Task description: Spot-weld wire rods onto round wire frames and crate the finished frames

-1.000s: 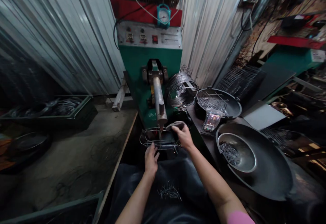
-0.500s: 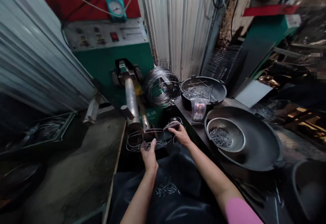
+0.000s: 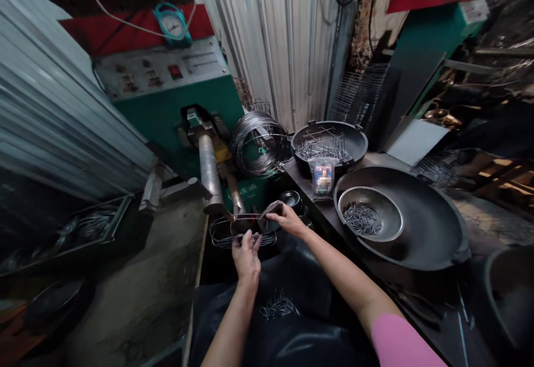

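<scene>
An oval wire basket [image 3: 217, 241] sits at the lower electrode tip of the green spot welder [image 3: 167, 117]. My left hand [image 3: 247, 258] grips the near side of its wires, fingers upright. In my right hand [image 3: 288, 221] a flat dark piece [image 3: 273, 208] is pinched between thumb and fingers at the basket's right end. Whether that piece touches the rim, I cannot tell. The welder's thick metal arm [image 3: 209, 167] comes down just behind the basket. Short bent wire pieces [image 3: 279, 306] lie in a heap on the dark apron [image 3: 308, 328] over my lap.
A wire coil [image 3: 258, 144] rests beside the welder. To the right stand a black pan [image 3: 359, 144] of wire parts and a wide black pan [image 3: 434, 217] bearing a metal bowl [image 3: 392, 233] of bent wires. A small clear packet [image 3: 323, 180] leans between them.
My right hand and the flat piece have moved left and inward over the basket's right end. My left hand has shifted slightly along the basket. The view has turned a little.
</scene>
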`<action>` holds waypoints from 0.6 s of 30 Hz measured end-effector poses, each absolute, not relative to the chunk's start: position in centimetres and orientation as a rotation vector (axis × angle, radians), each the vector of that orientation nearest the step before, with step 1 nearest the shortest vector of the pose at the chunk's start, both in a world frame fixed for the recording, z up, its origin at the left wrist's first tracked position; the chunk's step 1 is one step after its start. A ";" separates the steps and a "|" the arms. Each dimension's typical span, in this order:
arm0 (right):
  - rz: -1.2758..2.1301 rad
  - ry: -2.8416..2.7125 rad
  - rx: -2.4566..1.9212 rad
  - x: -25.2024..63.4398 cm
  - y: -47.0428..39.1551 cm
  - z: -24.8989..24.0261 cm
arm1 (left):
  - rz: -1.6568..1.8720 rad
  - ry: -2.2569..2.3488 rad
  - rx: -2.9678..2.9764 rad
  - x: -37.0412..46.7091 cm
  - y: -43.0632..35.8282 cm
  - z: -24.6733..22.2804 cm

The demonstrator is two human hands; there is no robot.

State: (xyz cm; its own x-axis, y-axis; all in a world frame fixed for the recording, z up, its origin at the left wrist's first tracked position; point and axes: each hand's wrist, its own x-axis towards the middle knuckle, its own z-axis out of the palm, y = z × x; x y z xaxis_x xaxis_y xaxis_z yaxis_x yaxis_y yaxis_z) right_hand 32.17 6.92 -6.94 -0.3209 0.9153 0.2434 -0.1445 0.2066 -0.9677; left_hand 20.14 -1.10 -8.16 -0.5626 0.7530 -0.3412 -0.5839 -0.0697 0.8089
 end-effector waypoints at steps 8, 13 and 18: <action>1.093 -1.743 -0.741 29.4 5.6 -3.9 | 1.802 1.002 -0.053 18.9 -1.7 -8.0; 1.046 -1.772 -0.777 27.6 5.4 -3.7 | 1.856 0.941 -0.105 17.8 -1.5 -8.6; 1.179 -1.485 -0.836 27.1 6.0 -3.9 | 1.874 0.899 -0.142 16.6 -1.5 -8.4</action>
State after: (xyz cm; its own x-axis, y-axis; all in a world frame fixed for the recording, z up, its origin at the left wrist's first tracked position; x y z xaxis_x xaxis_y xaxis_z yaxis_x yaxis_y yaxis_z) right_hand 27.05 6.01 -3.93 -0.2398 0.9269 0.2888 -0.0710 0.2799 -0.9574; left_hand 16.56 -1.49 -8.44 -0.4837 0.7398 -0.4676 -0.8278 -0.2132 0.5190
